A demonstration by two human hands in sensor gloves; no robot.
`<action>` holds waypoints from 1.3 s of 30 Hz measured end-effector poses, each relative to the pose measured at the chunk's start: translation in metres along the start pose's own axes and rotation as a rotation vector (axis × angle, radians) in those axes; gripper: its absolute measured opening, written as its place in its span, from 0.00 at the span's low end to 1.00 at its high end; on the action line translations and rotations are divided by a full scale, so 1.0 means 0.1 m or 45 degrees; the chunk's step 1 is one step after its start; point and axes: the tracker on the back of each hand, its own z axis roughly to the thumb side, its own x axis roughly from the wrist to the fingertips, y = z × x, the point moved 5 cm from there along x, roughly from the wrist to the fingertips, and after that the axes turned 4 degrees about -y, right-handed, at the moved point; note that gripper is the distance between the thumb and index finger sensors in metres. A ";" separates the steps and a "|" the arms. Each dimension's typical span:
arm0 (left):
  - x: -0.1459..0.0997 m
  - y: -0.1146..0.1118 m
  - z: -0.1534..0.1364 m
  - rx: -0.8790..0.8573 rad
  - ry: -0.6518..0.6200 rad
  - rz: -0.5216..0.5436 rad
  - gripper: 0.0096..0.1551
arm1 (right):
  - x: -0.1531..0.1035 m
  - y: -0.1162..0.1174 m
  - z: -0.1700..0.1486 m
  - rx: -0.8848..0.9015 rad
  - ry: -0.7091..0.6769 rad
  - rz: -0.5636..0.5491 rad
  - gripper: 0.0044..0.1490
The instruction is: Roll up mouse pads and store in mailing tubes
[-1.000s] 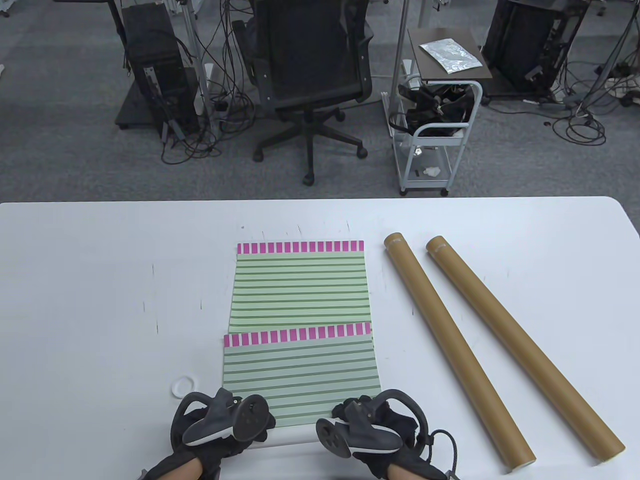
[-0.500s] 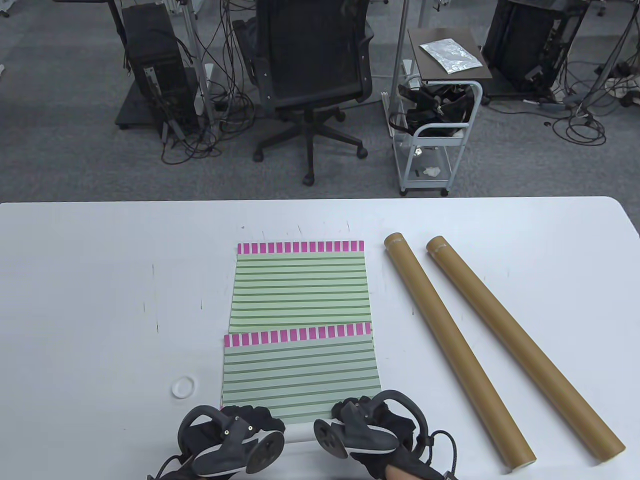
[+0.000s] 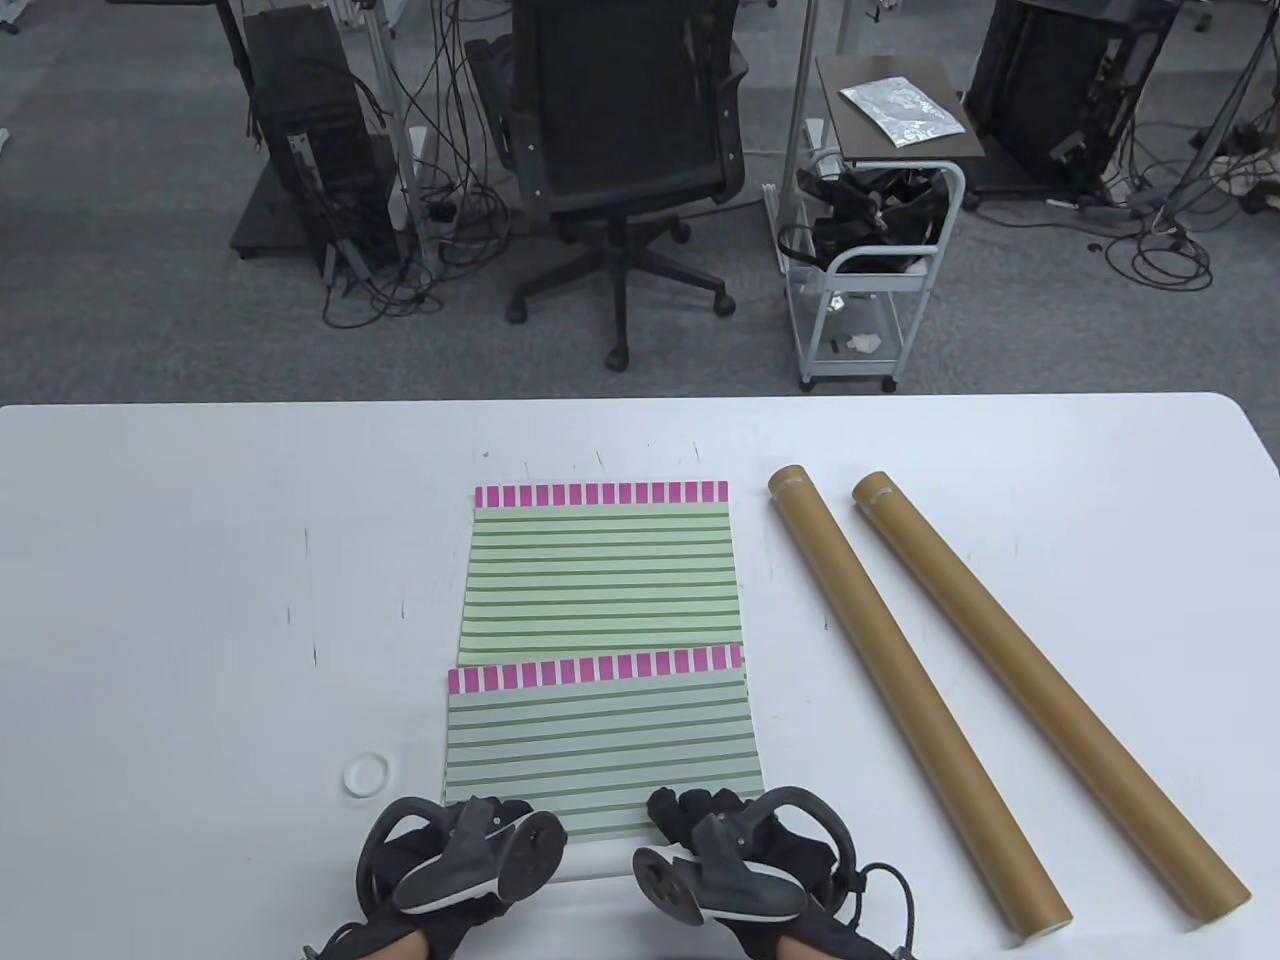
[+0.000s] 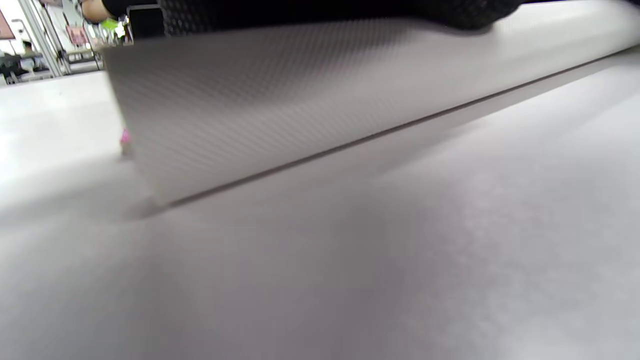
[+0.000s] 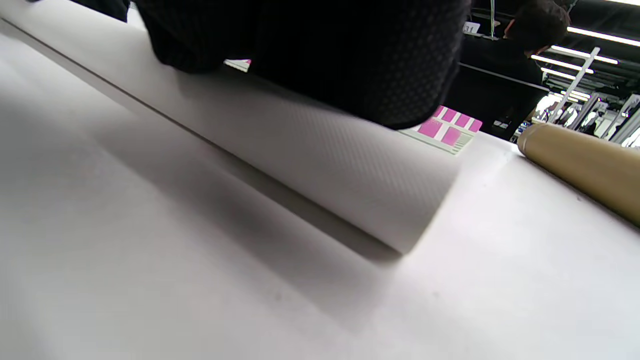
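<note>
Two green-striped mouse pads with pink-checked far edges lie in a line: the far pad (image 3: 600, 570) flat, the near pad (image 3: 600, 740) overlapping its near edge. The near pad's front edge is curled into a low roll with the white underside (image 3: 597, 862) outward. My left hand (image 3: 490, 810) and right hand (image 3: 690, 805) both grip that roll, fingers over its top. The wrist views show the roll (image 4: 300, 100) (image 5: 325, 155) lying on the table under the black gloves (image 4: 325, 12) (image 5: 325, 50). Two brown mailing tubes (image 3: 915, 700) (image 3: 1045, 695) lie to the right.
A small white ring (image 3: 366, 773) lies on the white table (image 3: 200, 600) just left of the near pad. The nearer tube (image 5: 585, 165) is a short way right of my right hand. An office chair (image 3: 620, 150) and a cart (image 3: 870, 270) stand beyond the far edge.
My left hand drew back toward me, then came forward onto the roll again. My right fingers reached further over the pad. The roll has crept slightly away from me.
</note>
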 end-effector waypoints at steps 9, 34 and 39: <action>0.00 0.06 -0.05 -0.020 -0.004 -0.070 0.27 | 0.04 0.02 0.00 0.026 0.005 0.033 0.31; -0.01 0.05 -0.15 -0.024 0.099 -0.022 0.23 | 0.05 0.04 -0.09 0.094 0.031 -0.023 0.32; -0.12 0.17 -0.10 0.034 0.004 0.026 0.29 | 0.05 0.04 -0.09 0.062 0.044 -0.040 0.30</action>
